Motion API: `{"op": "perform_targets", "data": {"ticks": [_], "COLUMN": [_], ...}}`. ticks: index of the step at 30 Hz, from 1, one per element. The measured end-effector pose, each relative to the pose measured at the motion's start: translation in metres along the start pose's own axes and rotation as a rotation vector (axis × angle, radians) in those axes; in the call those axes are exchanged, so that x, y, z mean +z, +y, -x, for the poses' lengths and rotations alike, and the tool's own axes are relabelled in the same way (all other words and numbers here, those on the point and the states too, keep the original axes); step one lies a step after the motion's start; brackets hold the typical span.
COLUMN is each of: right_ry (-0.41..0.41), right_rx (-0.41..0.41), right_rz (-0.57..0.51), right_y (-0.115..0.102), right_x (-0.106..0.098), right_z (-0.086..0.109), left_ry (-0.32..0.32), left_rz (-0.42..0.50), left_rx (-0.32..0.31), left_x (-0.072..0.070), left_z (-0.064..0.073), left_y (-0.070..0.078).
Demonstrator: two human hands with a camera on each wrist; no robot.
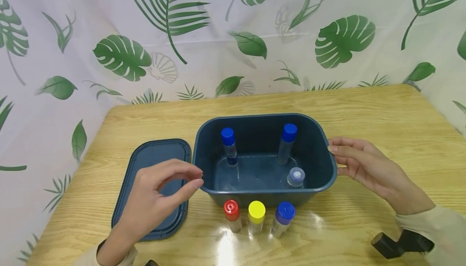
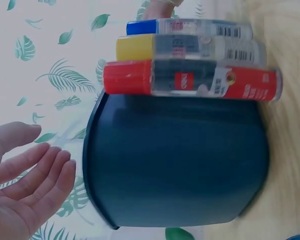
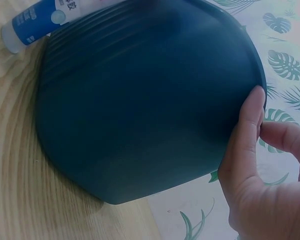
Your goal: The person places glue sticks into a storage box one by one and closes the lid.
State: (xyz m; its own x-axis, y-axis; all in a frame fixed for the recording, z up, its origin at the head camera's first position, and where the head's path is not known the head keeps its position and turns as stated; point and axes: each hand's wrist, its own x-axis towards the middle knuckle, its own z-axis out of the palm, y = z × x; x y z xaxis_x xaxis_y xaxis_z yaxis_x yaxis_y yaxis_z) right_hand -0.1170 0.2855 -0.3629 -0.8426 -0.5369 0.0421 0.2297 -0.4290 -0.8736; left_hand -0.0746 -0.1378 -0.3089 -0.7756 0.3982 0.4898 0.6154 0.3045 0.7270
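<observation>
A dark blue plastic bin (image 1: 255,197) stands on the table with its top uncovered. My right hand (image 1: 367,169) pinches its right rim between thumb and fingers, as the right wrist view shows too. Off the left rim hovers my left hand (image 1: 164,193), fingers loosely bent and apart from the bin in the left wrist view. Inside the bin, two blue-capped glue bottles (image 1: 230,148) (image 1: 287,144) stand upright, and another bottle (image 1: 296,176) shows its pale top at the front right. Along the front stand bottles with a red cap (image 1: 231,210), a yellow cap (image 1: 256,212) and a blue cap (image 1: 285,213).
A dark blue lid (image 1: 160,148) lies flat on the wooden table (image 1: 393,124), left of the bin and partly behind my left hand. A leaf-patterned cloth (image 1: 204,55) hangs behind the table. Black wrist gear (image 1: 404,243) sits by my right sleeve.
</observation>
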Motion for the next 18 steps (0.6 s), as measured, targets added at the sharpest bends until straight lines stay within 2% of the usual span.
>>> {"op": "perform_targets", "data": {"ticks": [5,13,16,18], "right_ry": [0.004,-0.006,0.011,0.029], "right_rx": [-0.004,-0.01,-0.006,0.0], "right_rz": [-0.002,-0.006,-0.001,0.007], "right_y": [0.0,0.0,-0.001,-0.002], "right_x": [0.0,-0.002,-0.002,-0.001], "right_z": [0.001,0.001,0.001,0.0], "left_ry": [-0.021,-0.045,-0.058,-0.066], "left_rz": [0.076,0.046,0.041,0.037], "left_rx": [0.019,0.091,0.097,0.079], "left_x": [0.007,0.023,0.033,0.039], "left_z": [0.008,0.024,0.032,0.037], "left_y": [-0.001,-0.005,-0.01,-0.013]}}
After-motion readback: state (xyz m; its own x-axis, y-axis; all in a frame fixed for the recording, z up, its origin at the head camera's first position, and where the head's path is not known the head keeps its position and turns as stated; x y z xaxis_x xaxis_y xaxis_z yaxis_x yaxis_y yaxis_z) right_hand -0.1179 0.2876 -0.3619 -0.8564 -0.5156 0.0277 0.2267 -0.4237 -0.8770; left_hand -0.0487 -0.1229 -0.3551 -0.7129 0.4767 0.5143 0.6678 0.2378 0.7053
